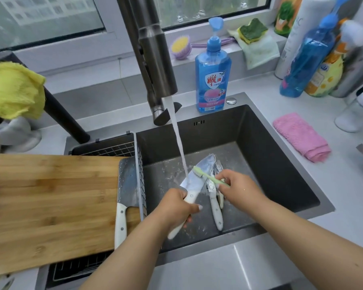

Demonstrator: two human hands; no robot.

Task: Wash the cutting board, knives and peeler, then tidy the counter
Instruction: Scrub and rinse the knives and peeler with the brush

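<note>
Bamboo makes up the big cutting board (pixel 50 201), which lies on the left over a wire rack (pixel 105 148), and a wide knife (pixel 125 195) rests on its right edge. To its right is the dark sink (pixel 281 174). Inside the sink, water (pixel 177 135) pours down from the tap (pixel 155 59). More white-handled tools (pixel 215 204) lie on the sink floor; I cannot tell if one is the peeler.

Over the sink, the left hand (pixel 176 208) has its fingers curled tight around the white handle of a knife (pixel 197 176), with the blade pointing far and away. The right hand (pixel 237 185) pinches a green toothbrush (pixel 210 176), and its bristles touch the blade under the water.

I think this is the scrubbing step. To do it well, brush from the handle toward the tip, keep fingers off the sharp edge, and turn the knife to clean both sides. Wet handles can slip, so hold on firmly.

Far behind the sink stands a blue soap bottle (pixel 213 76), nearly full. A pink cloth (pixel 302 137) lies folded on the right.
</note>
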